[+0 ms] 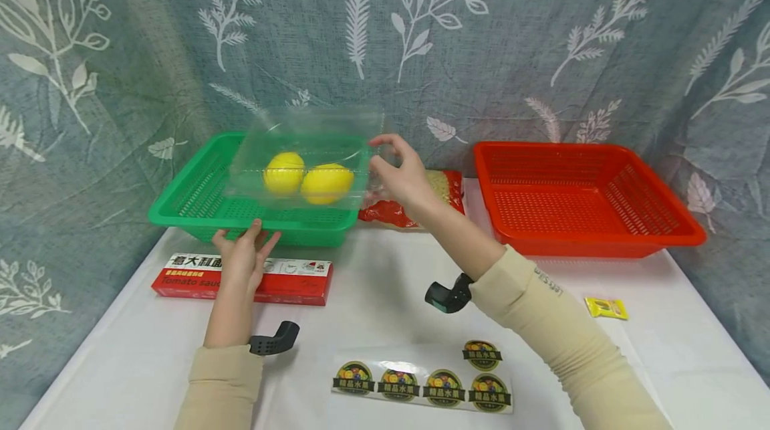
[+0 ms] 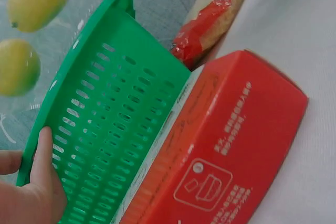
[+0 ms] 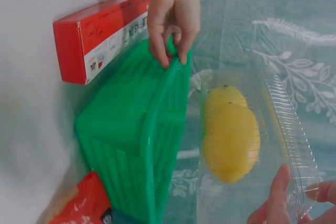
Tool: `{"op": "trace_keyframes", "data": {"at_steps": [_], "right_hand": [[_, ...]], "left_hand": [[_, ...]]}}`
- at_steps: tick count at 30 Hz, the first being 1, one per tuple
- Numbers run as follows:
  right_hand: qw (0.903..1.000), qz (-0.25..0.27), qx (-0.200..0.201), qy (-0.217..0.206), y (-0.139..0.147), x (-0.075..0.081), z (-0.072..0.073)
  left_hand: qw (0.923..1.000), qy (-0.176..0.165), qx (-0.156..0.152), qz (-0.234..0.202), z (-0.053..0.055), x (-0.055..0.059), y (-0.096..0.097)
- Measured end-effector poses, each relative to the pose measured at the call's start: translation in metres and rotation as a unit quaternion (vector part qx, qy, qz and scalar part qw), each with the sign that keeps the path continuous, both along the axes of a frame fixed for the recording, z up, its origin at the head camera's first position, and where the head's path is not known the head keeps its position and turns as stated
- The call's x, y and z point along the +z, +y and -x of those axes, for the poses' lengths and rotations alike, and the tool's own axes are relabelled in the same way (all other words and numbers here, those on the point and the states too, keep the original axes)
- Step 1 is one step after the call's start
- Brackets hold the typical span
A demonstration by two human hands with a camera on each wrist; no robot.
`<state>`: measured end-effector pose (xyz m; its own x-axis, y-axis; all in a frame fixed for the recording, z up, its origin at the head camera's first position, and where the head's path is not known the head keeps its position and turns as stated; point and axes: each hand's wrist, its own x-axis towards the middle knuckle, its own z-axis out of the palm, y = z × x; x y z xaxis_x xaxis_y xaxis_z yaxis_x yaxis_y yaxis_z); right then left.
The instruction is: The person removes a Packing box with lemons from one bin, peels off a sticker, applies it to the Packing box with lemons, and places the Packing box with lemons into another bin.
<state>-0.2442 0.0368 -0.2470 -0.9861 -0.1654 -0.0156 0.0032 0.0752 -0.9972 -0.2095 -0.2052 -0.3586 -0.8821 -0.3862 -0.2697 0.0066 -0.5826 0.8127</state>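
A clear plastic box (image 1: 283, 126) with two yellow lemons (image 1: 327, 183) inside hangs over the green basket (image 1: 252, 224). My right hand (image 1: 402, 169) pinches the box by its right end, thumb and fingers on the edge in the right wrist view. My left hand (image 1: 243, 256) holds the near rim of the green basket, thumb on one side and fingers on the other, as the right wrist view shows. Below that hand lies a red and white tomato sauce pasta box (image 1: 295, 283), partly covered by the wrist.
Right of the green basket lies a red bag of pale food (image 1: 442, 192), partly behind my right hand. A red basket (image 1: 577, 246) stands at the back right. A small yellow packet (image 1: 606, 308) and a sheet of round stickers (image 1: 421, 380) lie on the white table.
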Motion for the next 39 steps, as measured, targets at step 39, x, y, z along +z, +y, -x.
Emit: {"op": "trace_keyframes", "data": {"at_steps": [39], "right_hand": [[0.9909, -0.126, -0.002, 0.047, 0.113, -0.009, -0.064]], "left_hand": [[0.9988, 0.030, -0.037, 0.010, -0.003, -0.001, -0.002]]}}
